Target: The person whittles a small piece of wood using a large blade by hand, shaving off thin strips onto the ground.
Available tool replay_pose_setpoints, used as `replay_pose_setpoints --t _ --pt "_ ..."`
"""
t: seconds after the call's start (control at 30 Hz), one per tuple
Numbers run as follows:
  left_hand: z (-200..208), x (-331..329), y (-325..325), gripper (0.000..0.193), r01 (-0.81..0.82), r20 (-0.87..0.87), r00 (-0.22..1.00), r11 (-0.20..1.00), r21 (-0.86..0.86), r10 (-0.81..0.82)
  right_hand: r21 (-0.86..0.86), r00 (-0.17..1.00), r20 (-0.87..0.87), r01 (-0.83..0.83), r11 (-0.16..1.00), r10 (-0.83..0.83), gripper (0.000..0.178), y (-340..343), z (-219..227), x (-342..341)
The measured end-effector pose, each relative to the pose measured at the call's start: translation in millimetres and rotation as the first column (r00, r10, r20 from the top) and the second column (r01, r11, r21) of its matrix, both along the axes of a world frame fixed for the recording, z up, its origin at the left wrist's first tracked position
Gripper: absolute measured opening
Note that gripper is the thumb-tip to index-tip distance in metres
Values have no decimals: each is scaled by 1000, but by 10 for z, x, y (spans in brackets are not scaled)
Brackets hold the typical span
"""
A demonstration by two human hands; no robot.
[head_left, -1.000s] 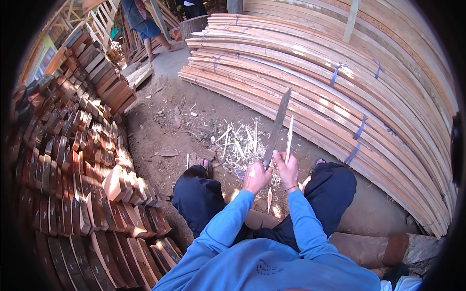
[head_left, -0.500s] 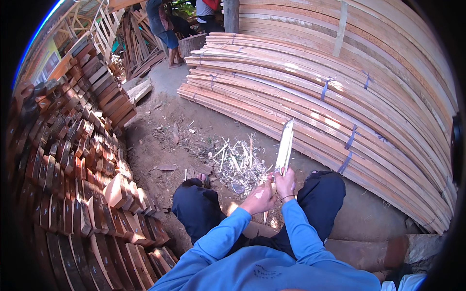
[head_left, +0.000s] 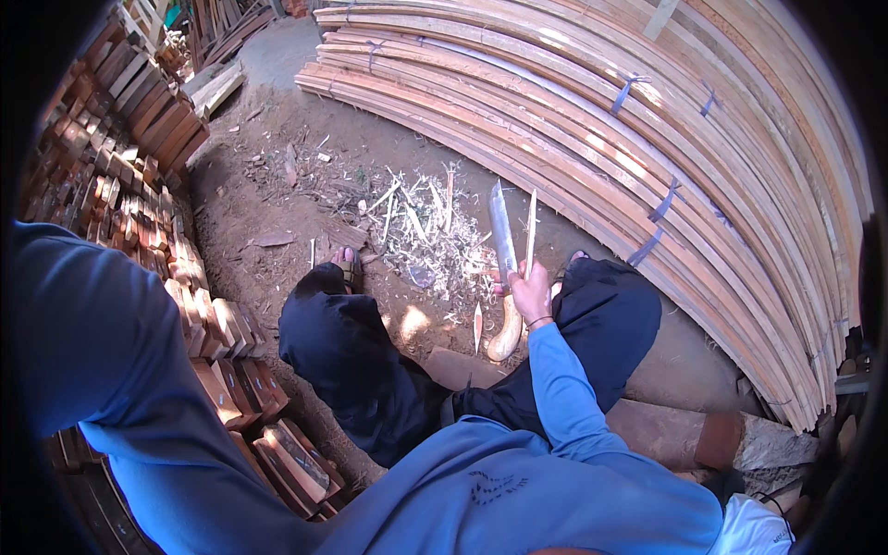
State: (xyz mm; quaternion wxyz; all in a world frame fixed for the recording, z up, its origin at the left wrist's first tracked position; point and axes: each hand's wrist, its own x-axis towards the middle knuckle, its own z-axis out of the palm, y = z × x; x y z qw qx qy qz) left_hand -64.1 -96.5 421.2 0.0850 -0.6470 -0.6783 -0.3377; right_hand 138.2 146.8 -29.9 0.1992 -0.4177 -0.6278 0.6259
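Blue cloth fills the edge at 9 o'clock, reckoned from the right hand: it is the left sleeve (head_left: pixel 102 324), raised, its hand out of view, so how far that hand is open or what it holds cannot be told. The sleeve blocks part of the stacked wood blocks (head_left: pixel 129 208). Between 8 and 9, the left trouser leg (head_left: pixel 342 347) is bent. Pale shavings (head_left: pixel 425 227) litter the dirt at 10; at 8, a short pointed piece (head_left: pixel 477 330) shows near the knife handle. The knife (head_left: pixel 502 231) aims its blade to 11, its curved wooden handle to 7. The right hand (head_left: pixel 531 296) is curled closed, gripping the knife together with a slim pale stick (head_left: pixel 531 231) pointing to 12. The right trouser leg (head_left: pixel 610 324) is at 4, near the hand; long boards (head_left: pixel 518 102) with blue ties (head_left: pixel 666 199) sweep round to 4 beyond.
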Motion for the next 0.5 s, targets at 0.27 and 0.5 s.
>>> replay_pose_setpoints --t 0.27,0.5 --pt "-285 -47 261 46 45 -57 996 961 -275 -63 -1 999 -26 -23 1000 23 18 58 19 26" --pt "-323 -117 328 42 69 -29 996 947 -312 -82 -34 999 -4 -50 998 50 9 7 20 28"
